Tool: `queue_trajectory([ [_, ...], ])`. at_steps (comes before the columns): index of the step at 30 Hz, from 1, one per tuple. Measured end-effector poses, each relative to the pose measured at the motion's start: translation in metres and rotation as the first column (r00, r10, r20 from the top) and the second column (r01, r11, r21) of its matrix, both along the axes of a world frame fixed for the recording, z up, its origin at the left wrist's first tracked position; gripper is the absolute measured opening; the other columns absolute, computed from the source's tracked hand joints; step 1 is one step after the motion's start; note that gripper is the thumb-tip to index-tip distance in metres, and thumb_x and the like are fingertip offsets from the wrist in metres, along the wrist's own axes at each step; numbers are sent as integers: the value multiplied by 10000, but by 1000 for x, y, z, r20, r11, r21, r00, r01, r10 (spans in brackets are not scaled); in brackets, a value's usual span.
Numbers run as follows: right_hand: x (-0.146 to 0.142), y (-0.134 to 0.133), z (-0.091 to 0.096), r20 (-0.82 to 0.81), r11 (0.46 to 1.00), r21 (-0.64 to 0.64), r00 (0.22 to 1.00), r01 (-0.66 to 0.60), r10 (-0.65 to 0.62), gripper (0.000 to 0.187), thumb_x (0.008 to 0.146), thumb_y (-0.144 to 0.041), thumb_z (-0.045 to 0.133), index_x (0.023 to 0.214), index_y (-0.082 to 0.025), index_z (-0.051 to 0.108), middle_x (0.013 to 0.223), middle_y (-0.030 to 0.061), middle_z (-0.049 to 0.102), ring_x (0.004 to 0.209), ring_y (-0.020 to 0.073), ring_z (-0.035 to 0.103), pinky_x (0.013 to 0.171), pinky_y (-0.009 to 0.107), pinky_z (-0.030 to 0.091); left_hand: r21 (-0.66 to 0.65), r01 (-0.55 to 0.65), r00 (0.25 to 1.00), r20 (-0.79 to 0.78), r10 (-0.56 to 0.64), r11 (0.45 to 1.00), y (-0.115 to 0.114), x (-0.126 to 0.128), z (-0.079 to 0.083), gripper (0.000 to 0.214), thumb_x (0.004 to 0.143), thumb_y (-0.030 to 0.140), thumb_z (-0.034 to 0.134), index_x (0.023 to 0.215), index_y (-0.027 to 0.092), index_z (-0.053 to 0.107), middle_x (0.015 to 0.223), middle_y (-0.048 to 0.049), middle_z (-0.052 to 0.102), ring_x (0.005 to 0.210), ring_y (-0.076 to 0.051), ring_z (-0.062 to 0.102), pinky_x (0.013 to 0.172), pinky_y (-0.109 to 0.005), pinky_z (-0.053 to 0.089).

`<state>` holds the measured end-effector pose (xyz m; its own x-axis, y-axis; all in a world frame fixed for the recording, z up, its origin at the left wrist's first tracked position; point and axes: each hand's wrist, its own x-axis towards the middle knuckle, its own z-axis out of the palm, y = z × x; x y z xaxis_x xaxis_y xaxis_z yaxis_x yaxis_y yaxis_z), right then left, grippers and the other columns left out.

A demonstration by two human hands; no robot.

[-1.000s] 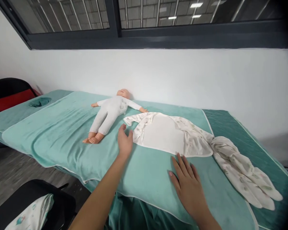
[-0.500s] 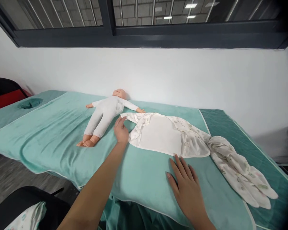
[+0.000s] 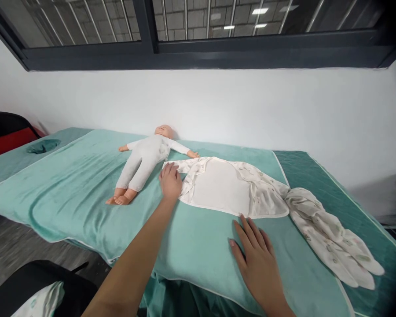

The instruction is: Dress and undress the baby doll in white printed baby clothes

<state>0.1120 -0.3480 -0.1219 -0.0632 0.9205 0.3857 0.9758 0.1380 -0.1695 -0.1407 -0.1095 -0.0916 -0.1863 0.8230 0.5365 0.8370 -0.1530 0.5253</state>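
A baby doll (image 3: 145, 158) in a white sleepsuit lies on its back on a teal blanket (image 3: 86, 193), head toward the wall. To its right a white patterned baby garment (image 3: 227, 185) is spread open, its legs trailing toward the right. My left hand (image 3: 170, 180) rests with fingers stretched out on the garment's left sleeve, just beside the doll's hip. My right hand (image 3: 255, 255) lies flat and open on the blanket, fingertips at the garment's near edge.
The blanket covers a padded table (image 3: 333, 176) against a white wall below a dark-framed window. A black chair (image 3: 53, 286) with a patterned cloth (image 3: 39, 304) stands at the lower left. A red and black seat (image 3: 3, 132) is at the far left.
My left hand has moved forward from the blanket onto the garment's left sleeve near the doll. My right hand has stayed flat in place.
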Motion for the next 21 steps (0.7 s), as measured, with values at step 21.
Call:
queue_trajectory([
  [21, 1, 1, -3, -39, 1000, -4, 999, 16, -17, 524, 993, -474, 424, 1490, -311, 396, 1594, -34, 302, 1439, 268, 347, 1127, 481, 319, -49, -99, 994, 46, 101, 994, -1, 2, 2, 319, 931, 231, 422, 1166, 179, 630, 1409, -124, 563, 1365, -293, 436, 1140, -513, 312],
])
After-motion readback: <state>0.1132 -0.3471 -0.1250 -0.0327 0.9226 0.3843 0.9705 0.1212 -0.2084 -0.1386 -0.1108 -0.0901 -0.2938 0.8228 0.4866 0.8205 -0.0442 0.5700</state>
